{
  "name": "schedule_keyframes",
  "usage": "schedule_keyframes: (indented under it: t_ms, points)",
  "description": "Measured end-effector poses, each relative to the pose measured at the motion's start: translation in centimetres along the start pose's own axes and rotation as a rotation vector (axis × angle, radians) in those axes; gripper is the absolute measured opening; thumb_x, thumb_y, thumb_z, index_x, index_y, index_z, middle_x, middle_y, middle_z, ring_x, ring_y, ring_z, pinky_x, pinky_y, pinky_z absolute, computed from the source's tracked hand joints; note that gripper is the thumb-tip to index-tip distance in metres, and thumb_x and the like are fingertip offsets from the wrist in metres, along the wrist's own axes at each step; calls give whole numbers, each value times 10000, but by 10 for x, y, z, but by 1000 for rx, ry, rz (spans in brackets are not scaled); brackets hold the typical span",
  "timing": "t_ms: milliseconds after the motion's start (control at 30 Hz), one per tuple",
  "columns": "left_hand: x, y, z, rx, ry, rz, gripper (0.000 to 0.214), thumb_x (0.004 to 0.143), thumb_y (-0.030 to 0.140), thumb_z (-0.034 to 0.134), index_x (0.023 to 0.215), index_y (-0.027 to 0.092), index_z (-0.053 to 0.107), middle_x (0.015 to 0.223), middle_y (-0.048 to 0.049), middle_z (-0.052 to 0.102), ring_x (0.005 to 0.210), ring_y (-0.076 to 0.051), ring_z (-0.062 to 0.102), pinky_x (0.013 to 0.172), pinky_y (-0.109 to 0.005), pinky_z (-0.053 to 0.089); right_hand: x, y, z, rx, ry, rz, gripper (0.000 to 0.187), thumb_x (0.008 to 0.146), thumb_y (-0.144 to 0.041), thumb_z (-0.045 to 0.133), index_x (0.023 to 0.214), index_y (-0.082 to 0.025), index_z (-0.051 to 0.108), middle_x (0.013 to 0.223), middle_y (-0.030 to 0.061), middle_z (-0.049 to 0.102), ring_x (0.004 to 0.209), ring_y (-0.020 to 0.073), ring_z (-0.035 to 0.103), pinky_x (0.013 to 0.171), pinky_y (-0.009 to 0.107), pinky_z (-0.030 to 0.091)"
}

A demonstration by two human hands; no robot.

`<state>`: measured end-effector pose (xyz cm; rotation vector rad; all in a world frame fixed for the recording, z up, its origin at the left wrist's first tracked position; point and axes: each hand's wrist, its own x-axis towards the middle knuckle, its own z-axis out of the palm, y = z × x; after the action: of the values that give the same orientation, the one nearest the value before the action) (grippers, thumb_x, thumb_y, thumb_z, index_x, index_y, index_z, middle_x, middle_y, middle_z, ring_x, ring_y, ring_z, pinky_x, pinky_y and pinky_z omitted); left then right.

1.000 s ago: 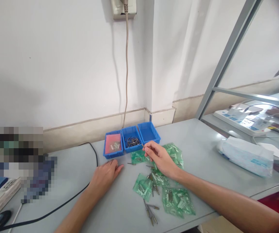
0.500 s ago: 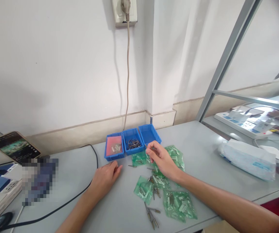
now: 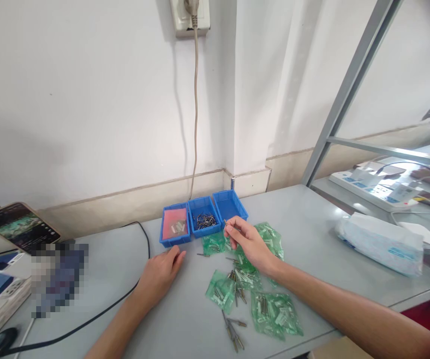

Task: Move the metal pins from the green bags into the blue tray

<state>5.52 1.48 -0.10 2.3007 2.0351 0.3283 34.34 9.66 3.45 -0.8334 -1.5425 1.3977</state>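
My right hand point(image 3: 250, 244) is raised over the green plastic bags point(image 3: 269, 239), just in front of the blue bins. Its thumb and forefinger pinch a small metal pin point(image 3: 225, 223); only the tip shows. My left hand point(image 3: 162, 269) rests on the table with its fingers curled, left of a loose metal pin point(image 3: 203, 255). In the middle blue bin point(image 3: 205, 232) lies a heap of dark metal pins. The left blue bin point(image 3: 175, 243) holds a pink sheet and a small clear bag. Shanked metal pieces point(image 3: 232, 331) lie loose near the front.
More green bags point(image 3: 277, 316) of metal parts lie at the front right. A third blue bin point(image 3: 230, 204) stands at the back. To the left are a phone point(image 3: 20, 227) and a black cable point(image 3: 88, 324); to the right, a white-and-blue plastic pack point(image 3: 381, 244) and a metal frame point(image 3: 349, 94).
The view has shifted slightly. My right hand stays in nearly the same place, and the pinched pin's tip now points more upward. My left hand still rests on the table.
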Motion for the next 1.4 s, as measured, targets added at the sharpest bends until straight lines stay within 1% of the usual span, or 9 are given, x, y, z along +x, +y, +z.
schedule_keyframes:
  t_ms: [167,467,633,700,867,1033,1167,1300,1400]
  points:
    - [1,-1,0,-38,20,-38,397,1130,445,246,888,258,499,704,10,658,656,-212,661,588,-294,300,1,1,0,62,3,25,408,960,-614,648,886,-222,566,840,-15,606,606,121,471,619,296,377]
    - [3,3,-3,-162,70,-134,373,1111,459,267,840,266,436,670,17,607,663,-219,629,626,-298,331,0,1,0,108,-11,69,387,970,-576,655,866,-213,570,820,-21,581,626,120,462,633,295,348]
    - [3,5,-8,-239,72,-164,411,1092,522,325,787,259,404,656,34,583,628,-188,568,636,-288,341,1,2,0,144,-9,80,362,958,-548,683,868,-213,580,816,-20,586,623,121,460,634,294,350]
    - [3,6,-10,-302,69,-191,437,1072,560,378,764,251,408,640,43,584,609,-172,538,637,-282,344,0,1,0,145,-13,93,359,958,-545,686,870,-212,582,805,-21,584,630,123,462,637,293,352]
    - [5,4,-12,-464,63,-298,475,1008,626,492,739,235,488,621,46,610,586,-151,503,615,-267,349,-1,0,0,133,-16,113,370,955,-555,686,864,-213,580,784,-25,572,653,130,471,639,291,343]
    - [6,0,-5,-629,42,-369,483,945,680,569,771,230,542,640,54,603,528,-126,466,541,-252,352,0,2,0,135,-17,118,359,958,-550,685,873,-215,589,799,-20,581,661,133,477,652,295,351]
    - [6,0,0,-778,45,-341,419,894,636,664,838,224,607,698,43,612,605,-138,529,571,-250,391,-1,2,-1,124,-34,119,341,978,-526,670,874,-213,584,813,-17,578,670,132,476,668,299,356]
    - [7,3,-2,-803,32,-276,367,898,590,666,928,225,679,781,19,656,737,-166,600,699,-273,470,-1,0,-1,89,-63,104,327,1005,-511,641,888,-211,583,830,-11,576,680,136,478,668,302,355]
    - [6,5,-3,-789,25,-228,329,924,553,652,971,231,698,838,7,684,758,-169,600,721,-282,469,-1,2,0,25,-69,47,322,996,-514,657,906,-216,576,815,-17,554,672,141,468,640,299,350]
